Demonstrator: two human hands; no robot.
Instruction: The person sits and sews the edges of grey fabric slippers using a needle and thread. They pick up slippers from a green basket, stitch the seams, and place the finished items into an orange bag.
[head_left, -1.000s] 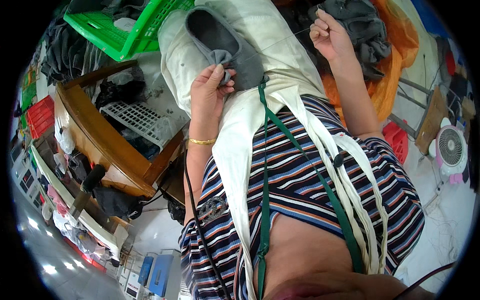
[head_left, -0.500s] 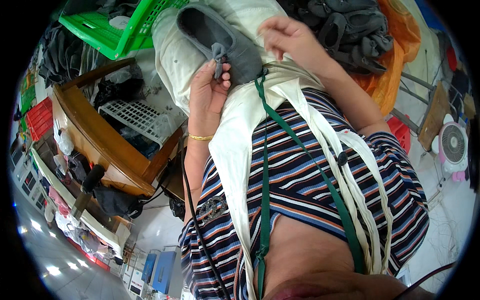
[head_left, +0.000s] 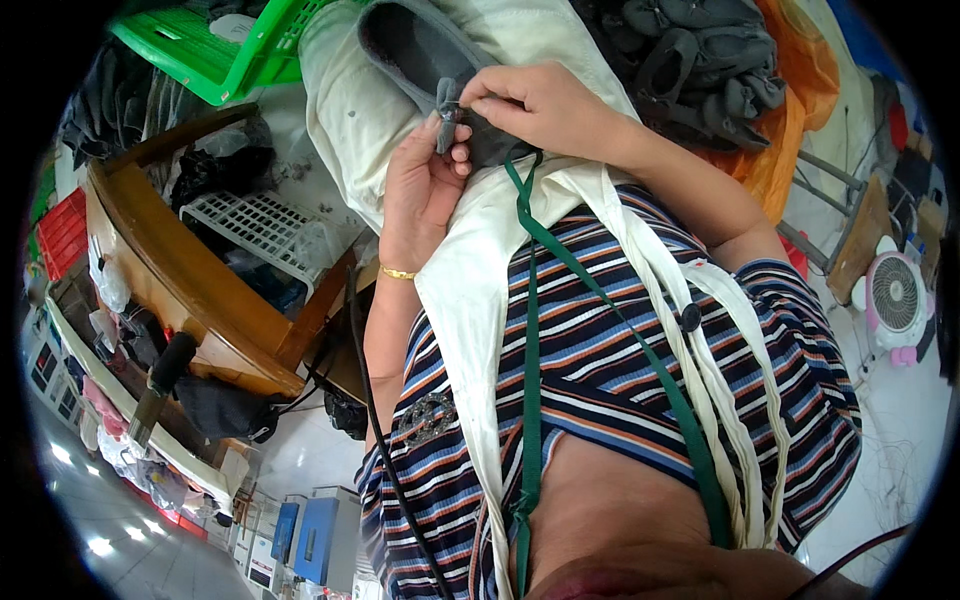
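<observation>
A grey fabric shoe (head_left: 385, 22) lies on my lap over the cream apron (head_left: 335, 110), its opening toward the top. At its front sits a small grey bow (head_left: 448, 98). My left hand (head_left: 420, 175) comes in from the left and pinches the bow between thumb and fingers. My right hand (head_left: 550, 105) reaches across from the right, fingers pinched together right beside the bow. Whatever those fingertips hold is too small to make out. My right hand covers part of the shoe's front.
A heap of grey shoes (head_left: 700, 75) fills an orange bag (head_left: 805, 90) at the right. Left of my lap are a green basket (head_left: 190, 70), a curved wooden frame (head_left: 190, 270) and a white plastic grid basket (head_left: 250, 228). A fan (head_left: 893, 290) stands far right.
My right hand has come down and left from beside the shoe to the bow, its fingers now pinched there. My left hand stays on the bow.
</observation>
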